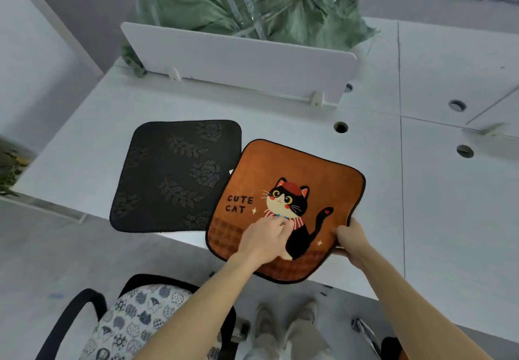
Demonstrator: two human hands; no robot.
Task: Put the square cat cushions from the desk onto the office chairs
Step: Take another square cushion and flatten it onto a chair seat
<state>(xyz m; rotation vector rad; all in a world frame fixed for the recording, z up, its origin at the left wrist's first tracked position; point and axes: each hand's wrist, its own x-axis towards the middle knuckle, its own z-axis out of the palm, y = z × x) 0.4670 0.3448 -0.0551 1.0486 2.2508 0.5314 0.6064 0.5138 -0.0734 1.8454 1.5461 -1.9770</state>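
An orange square cushion printed with a black cat and "CUTE CAT" lies at the white desk's near edge, its front part hanging over the edge. My right hand grips its right front corner, thumb on top. My left hand rests on its face near the cat, fingers curled down onto the fabric. To the left lies a second cushion, black underside up with a leaf and flower pattern, overlapped by the orange one. Below left stands a black office chair carrying a white cushion with cat faces.
A white divider panel stands across the desk's back, with green sacks piled behind it. Round cable holes dot the desk on the right. My shoes are on the grey floor under the desk edge.
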